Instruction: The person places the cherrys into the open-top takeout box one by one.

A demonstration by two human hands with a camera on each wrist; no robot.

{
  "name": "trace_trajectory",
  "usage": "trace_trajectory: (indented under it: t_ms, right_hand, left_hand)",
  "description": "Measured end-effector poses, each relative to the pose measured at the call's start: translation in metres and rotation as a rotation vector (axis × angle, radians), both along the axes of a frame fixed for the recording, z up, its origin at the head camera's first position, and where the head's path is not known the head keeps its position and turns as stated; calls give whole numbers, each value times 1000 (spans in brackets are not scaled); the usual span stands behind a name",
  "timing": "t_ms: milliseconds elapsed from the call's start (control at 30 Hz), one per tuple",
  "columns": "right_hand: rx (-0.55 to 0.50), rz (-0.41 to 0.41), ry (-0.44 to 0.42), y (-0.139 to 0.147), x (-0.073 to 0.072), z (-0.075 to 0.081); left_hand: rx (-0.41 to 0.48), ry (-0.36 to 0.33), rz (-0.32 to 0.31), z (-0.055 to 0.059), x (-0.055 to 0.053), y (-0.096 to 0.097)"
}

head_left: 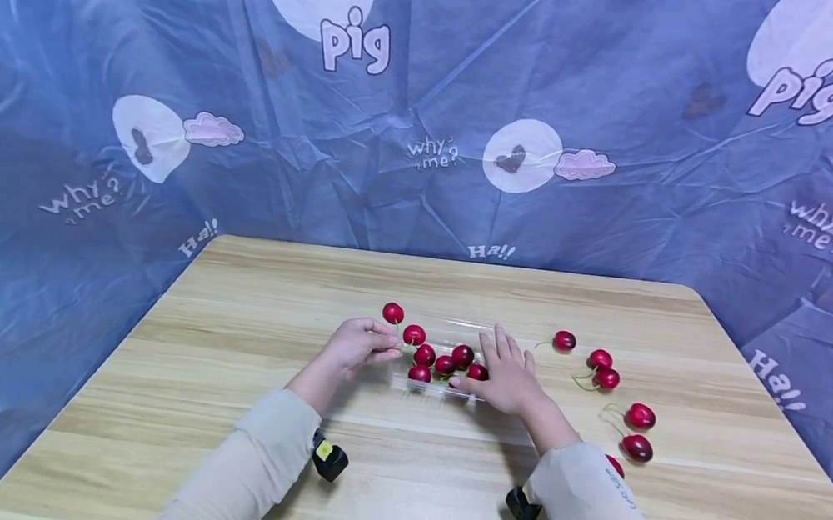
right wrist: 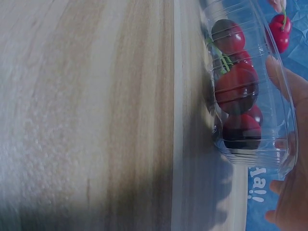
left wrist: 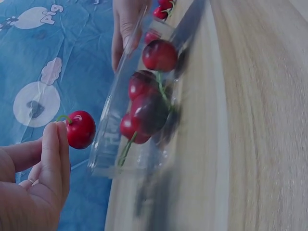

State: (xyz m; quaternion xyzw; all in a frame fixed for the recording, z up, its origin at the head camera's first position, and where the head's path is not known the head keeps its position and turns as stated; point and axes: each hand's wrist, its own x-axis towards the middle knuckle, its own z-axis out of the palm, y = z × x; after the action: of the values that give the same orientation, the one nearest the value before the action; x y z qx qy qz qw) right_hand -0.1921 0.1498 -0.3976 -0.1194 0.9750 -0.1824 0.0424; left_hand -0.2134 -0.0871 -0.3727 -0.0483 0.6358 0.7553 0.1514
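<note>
My left hand (head_left: 361,344) pinches the green stem of a red cherry (left wrist: 81,130) between thumb and fingertips, beside the left end of a clear plastic box (head_left: 434,389). In the head view two cherries, one farther off (head_left: 393,313) and one nearer the box (head_left: 413,335), lie close to these fingertips; which one hangs from the pinched stem is hard to tell. Several dark red cherries (right wrist: 237,89) with green stems lie inside the box. My right hand (head_left: 506,379) rests across the box's right end, fingers spread and fairly straight, thumb near the front rim.
Right of the box, loose cherries lie on the wooden table (head_left: 218,442): a single one (head_left: 564,341), a pair (head_left: 605,370), another pair (head_left: 638,432), and one partly behind the right sleeve (head_left: 615,465). A blue printed cloth (head_left: 393,191) hangs behind the table.
</note>
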Motion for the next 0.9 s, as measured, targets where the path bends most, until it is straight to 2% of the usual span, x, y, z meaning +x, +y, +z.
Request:
trace_trajectory:
  t_ms: [333,533,733,900]
  right_hand:
    - [3,3,-1,-1,-1,1]
    - [5,-1,1,-2,-2,0]
    - [4,-1,-4,-1,-2,1]
    - [3,-4,-11,-1,-1,1]
  left_hand:
    - [1,-56,7,-9,-8,18]
    - [-4,-76,27,-8,-10,26]
    - [-51,-108,43,-2,-11,30]
    - [-124,-114,56,-6,-15,37]
